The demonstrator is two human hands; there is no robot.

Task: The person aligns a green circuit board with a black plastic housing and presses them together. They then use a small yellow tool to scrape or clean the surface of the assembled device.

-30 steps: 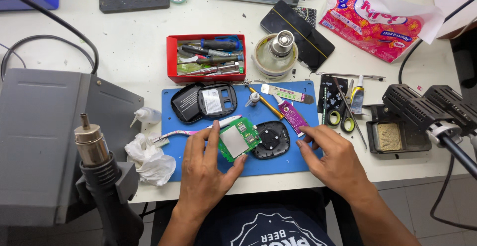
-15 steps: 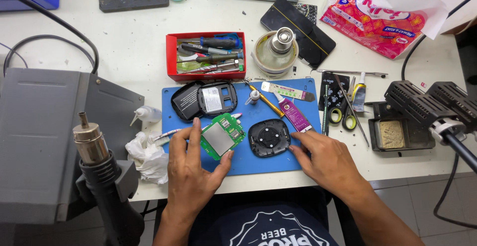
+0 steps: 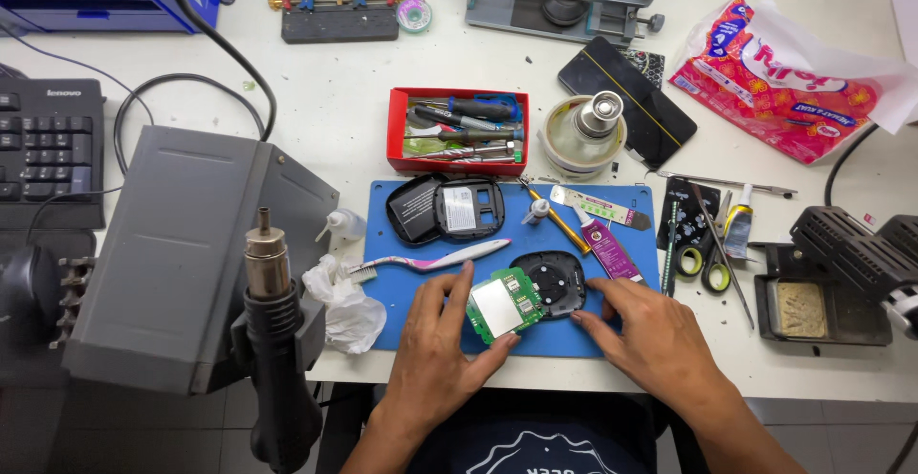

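Resting behind both hands: red tray (image 3: pixel 396 130) of screwdrivers (image 3: pixel 469 110)

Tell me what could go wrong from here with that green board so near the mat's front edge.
The green circuit board is pinched only at its edges by the left hand, close to the blue mat front edge; a slip could drop it. It overlaps the black round housing under the right hand, so sliding may scrape components. The toothbrush lies close by.
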